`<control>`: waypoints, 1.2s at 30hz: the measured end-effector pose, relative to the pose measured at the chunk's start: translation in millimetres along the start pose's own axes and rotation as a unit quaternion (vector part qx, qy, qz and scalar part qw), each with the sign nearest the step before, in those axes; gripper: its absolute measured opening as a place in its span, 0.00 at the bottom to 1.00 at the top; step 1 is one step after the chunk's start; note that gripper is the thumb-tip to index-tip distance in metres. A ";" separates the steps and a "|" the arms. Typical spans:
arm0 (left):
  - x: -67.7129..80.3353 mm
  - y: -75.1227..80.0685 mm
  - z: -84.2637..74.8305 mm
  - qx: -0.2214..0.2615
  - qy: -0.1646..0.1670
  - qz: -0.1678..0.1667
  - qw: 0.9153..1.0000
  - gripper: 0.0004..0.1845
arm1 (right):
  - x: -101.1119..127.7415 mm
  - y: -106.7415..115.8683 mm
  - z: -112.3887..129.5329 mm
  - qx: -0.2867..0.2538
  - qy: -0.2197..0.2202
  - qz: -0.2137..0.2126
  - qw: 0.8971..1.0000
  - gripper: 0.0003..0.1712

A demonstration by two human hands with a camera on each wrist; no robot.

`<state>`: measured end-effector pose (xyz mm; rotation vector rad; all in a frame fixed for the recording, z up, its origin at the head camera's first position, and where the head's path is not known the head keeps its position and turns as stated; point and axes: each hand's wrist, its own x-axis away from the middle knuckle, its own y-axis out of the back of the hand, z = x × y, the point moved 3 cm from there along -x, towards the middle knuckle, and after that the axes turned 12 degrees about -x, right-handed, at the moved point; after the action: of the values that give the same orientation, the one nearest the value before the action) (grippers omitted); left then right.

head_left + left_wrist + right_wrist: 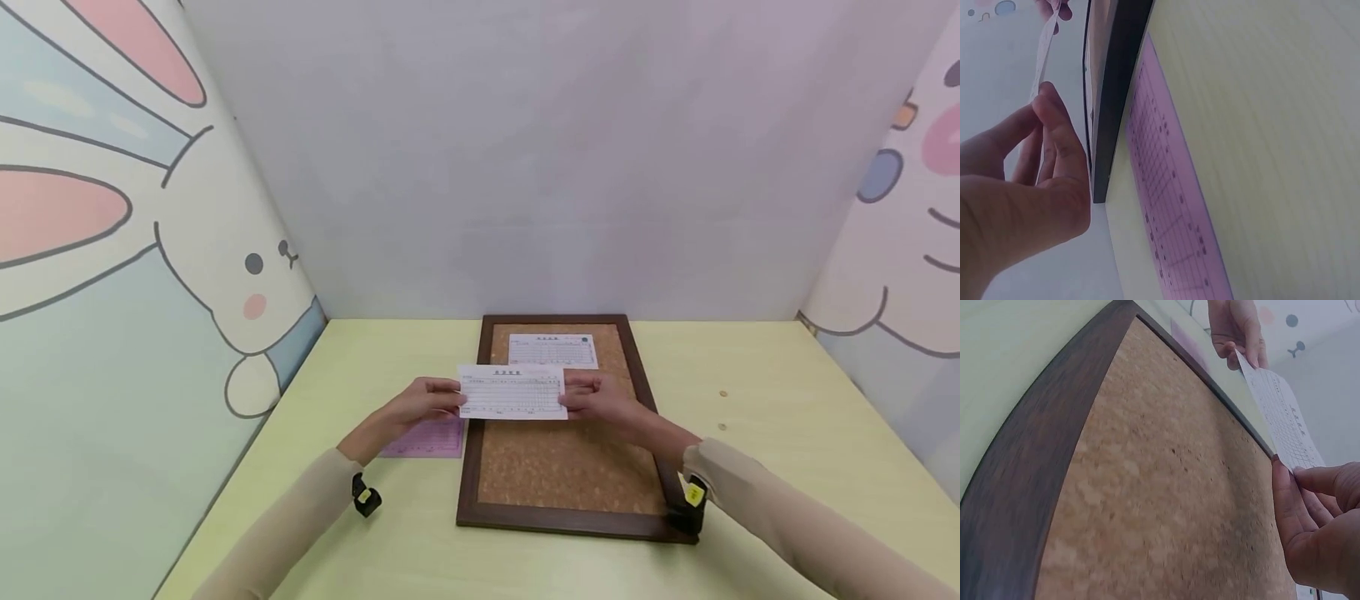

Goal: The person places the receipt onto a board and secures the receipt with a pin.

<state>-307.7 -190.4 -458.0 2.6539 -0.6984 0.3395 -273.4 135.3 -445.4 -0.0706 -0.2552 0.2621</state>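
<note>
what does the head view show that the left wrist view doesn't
Only the head view shows a second white form lying on the cork board, the right hand and two small round bits on the table. Only the left wrist view shows the held paper edge-on. Both show the left hand, the board's dark frame and the pink form.

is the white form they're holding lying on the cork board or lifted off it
Lifted: the white printed form is pinched at its ends by both hands, clear of the dark-framed cork board.

Pale green table (787, 467), rabbit-cartoon walls (150, 275)
</note>
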 end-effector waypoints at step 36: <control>-37.0 -69.9 -27.1 -0.076 -0.052 -0.116 0.989 0.27 | 21.8 55.2 -12.1 0.038 0.006 -0.031 0.999 0.35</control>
<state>-306.9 -107.2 -465.9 2.5849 -0.4195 0.0807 -263.5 193.8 -457.5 0.0117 -0.2353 0.2088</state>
